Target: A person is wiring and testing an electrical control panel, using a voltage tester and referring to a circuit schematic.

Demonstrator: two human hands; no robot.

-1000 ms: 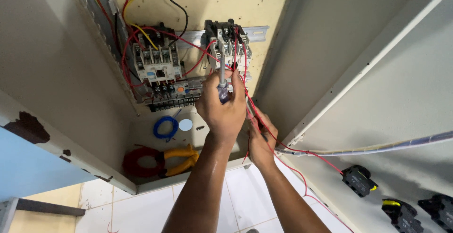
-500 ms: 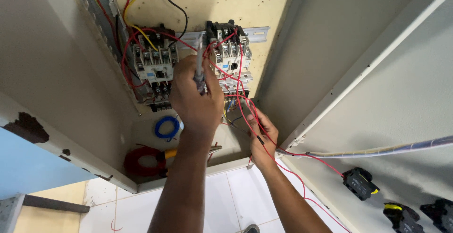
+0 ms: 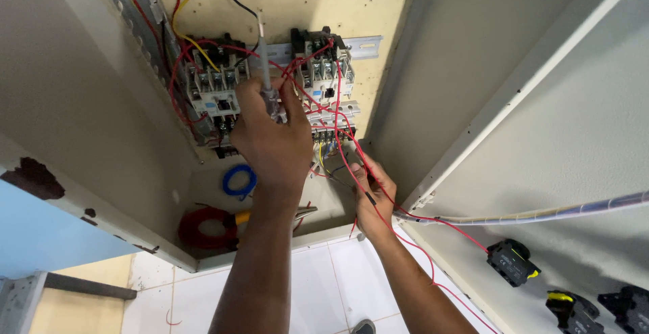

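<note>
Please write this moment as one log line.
left hand: holds screwdriver between contactors | right hand: touches red wires | red wire coil on cabinet floor

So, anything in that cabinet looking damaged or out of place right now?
Yes. The cabinet's left edge has a rusty patch of flaked paint. Loose red wires hang in a tangle across the contactors instead of being routed tidily. Coils of red wire and blue wire lie on the cabinet floor.
</note>
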